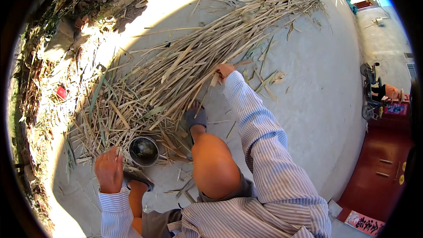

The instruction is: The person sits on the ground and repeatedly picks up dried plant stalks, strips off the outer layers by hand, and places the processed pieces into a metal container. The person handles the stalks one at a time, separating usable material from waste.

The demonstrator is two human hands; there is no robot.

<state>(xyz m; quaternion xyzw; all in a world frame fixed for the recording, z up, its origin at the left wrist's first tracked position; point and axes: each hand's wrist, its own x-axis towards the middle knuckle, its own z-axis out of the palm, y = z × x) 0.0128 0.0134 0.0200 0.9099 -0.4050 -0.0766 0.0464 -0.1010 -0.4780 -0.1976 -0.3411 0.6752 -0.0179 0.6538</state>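
A long heap of dry stalks (194,55) lies across the concrete, slanting from the near left to the far right. At its right edge my right hand (225,71) is closed around a dry stalk, with a pale strip of husk (214,79) just below the fingers. My left hand (109,170) is at the near left end of the heap, its fingers curled together; whatever they hold, if anything, is too small to make out. Right beside it stands a round dark bowl (144,151) with a pale rim, among the stalk ends.
My sandalled feet (195,117) are at the heap's near edge. Sunlit dry litter and stones (59,39) run along the left, with a red scrap (61,92) among them. Broken leaves (276,78) lie on the concrete floor (317,105). A red cabinet (374,167) and a wheeled frame (369,90) stand at right.
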